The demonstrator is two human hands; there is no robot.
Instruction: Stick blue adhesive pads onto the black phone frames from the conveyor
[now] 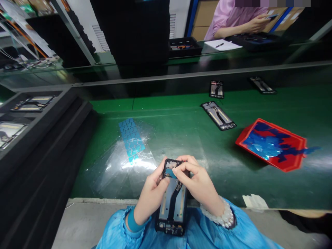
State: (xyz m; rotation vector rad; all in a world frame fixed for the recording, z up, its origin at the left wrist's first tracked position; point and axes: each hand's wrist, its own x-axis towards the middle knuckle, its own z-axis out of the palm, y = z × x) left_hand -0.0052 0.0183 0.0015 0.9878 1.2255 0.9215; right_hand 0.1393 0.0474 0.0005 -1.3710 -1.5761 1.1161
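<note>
An opened phone body (168, 204) with a black ribbon cable down its middle is held upright near my lap. My left hand (151, 192) grips its left edge, thumb lying over the upper part. At its top end my right hand (195, 180) bends round, with thumb and index finger pinched together over the inside. A small blue film piece (169, 172) shows just beside those fingertips; whether they grip it I cannot tell. Left of the phone, a sheet of blue stickers (131, 136) lies over clear plastic sheets (114, 169) on the green bench.
A red bin (293, 166) with blue film scraps (261, 145) stands at the right. Several phone bodies (219, 116) lie on the bench toward the back. Stacked black foam trays (59, 138) holding phone parts rise at the left. Across the bench sits a person in pink (228, 17).
</note>
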